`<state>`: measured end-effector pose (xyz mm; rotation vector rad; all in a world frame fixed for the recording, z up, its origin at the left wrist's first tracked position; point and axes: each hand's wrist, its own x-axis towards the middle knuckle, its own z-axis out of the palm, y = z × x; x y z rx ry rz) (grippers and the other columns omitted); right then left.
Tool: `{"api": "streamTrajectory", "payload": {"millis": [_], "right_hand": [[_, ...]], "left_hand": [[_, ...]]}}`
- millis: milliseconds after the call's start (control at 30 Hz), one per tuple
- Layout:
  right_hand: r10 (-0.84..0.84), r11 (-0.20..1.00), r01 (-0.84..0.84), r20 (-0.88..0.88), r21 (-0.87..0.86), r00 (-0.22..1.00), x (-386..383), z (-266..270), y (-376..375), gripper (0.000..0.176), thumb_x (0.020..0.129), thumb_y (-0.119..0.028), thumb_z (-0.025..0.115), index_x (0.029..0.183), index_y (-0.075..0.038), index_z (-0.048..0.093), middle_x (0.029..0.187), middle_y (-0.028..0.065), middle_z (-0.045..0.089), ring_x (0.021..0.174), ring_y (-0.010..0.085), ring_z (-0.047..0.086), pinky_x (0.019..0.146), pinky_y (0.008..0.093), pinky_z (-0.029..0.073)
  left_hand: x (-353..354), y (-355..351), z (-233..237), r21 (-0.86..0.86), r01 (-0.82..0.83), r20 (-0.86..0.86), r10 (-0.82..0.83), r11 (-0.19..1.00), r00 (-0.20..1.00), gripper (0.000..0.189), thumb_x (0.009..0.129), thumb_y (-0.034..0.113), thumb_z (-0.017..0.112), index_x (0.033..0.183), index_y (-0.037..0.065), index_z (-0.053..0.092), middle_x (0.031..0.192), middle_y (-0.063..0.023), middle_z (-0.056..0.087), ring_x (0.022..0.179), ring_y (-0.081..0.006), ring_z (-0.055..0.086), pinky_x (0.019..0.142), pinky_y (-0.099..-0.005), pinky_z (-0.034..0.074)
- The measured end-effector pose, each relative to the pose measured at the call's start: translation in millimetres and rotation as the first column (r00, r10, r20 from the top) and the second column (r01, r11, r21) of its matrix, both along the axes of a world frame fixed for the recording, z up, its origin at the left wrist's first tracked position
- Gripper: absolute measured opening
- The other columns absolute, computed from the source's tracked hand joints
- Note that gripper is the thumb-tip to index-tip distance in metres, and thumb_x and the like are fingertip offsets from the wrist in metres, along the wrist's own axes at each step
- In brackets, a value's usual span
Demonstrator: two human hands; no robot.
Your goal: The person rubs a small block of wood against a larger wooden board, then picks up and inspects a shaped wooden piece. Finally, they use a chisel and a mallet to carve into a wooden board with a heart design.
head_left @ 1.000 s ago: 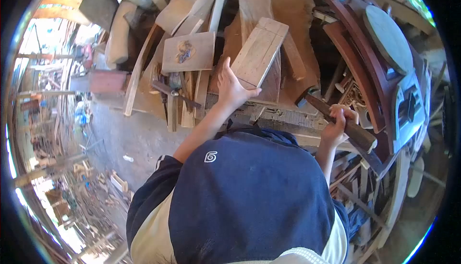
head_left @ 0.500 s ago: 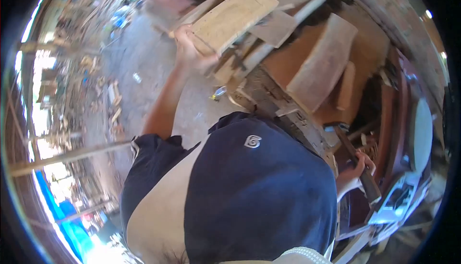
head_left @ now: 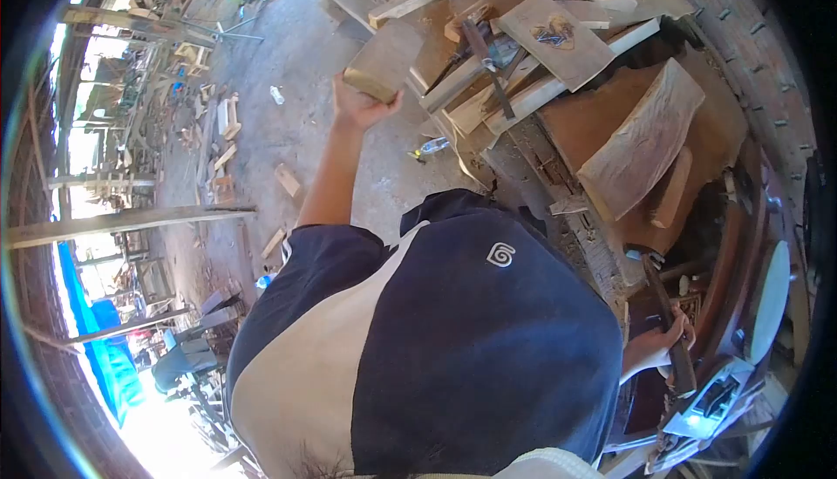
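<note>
Open-sided woodworking workshop. Evidence: stacked planks (head_left: 558,34) at 1 o'clock; offcuts (head_left: 225,122) on concrete floor (head_left: 288,139) at 10 o'clock; timber posts (head_left: 131,220) at 9 o'clock; hammer (head_left: 683,370) and furniture frame (head_left: 731,287) at 4 o'clock.

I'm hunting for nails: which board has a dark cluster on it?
The flat square board: the cluster sits mid-face. The curved slab and the block in the left hand look bare.
</note>
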<state>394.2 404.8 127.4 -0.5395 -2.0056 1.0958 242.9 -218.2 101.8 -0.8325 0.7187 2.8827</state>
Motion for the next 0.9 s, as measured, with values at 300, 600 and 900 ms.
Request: {"api": "streamTrajectory", "payload": {"millis": [300, 600, 900], "right_hand": [[-0.116, 0.974, 0.107, -0.038, -0.198, 0.993, -16.1, 9.9, -31.4, 0.007, 0.088, -0.006, 0.063, 0.087, -0.002, 0.057, 0.087, 0.0110, 0.065, 0.084, 0.0197, 0.064, 0.080, 0.0332, 0.053], [-0.227, 0.964, 0.220, -0.035, -0.150, 0.973, -19.2, 13.9, -65.1, 0.010, 0.086, -0.004, 0.068, 0.082, -0.002, 0.060, 0.085, 0.0073, 0.065, 0.082, 0.0159, 0.061, 0.078, 0.0311, 0.049], [-0.182, 0.970, 0.228, 0.370, -0.085, 0.911, 19.5, -0.9, -85.8, 0.026, 0.090, -0.019, 0.072, 0.108, -0.004, 0.062, 0.095, 0.0040, 0.063, 0.083, 0.0109, 0.059, 0.077, 0.0268, 0.050]], "left_hand": [[-26.1, -37.1, -33.8, 0.001, 0.233, -0.096, -0.232, 0.972, 0.968, 0.069, 0.081, 0.057, 0.045, 0.132, 0.013, 0.055, 0.128, -0.0138, 0.057, 0.108, -0.0371, 0.055, 0.084, -0.0486, 0.048], [-122.0, -102.0, -145.8, 0.393, 0.131, 0.202, -0.225, 0.910, 0.953, 0.067, 0.088, 0.044, 0.057, 0.138, 0.002, 0.045, 0.133, -0.0287, 0.048, 0.109, -0.0372, 0.056, 0.082, -0.0451, 0.055], [-170.0, -138.1, -218.9, -0.674, 0.451, 0.482, -0.116, 0.585, 0.869, 0.052, 0.097, 0.036, 0.046, 0.130, -0.003, 0.047, 0.130, -0.0208, 0.049, 0.114, -0.0356, 0.053, 0.097, -0.0555, 0.045]]}}
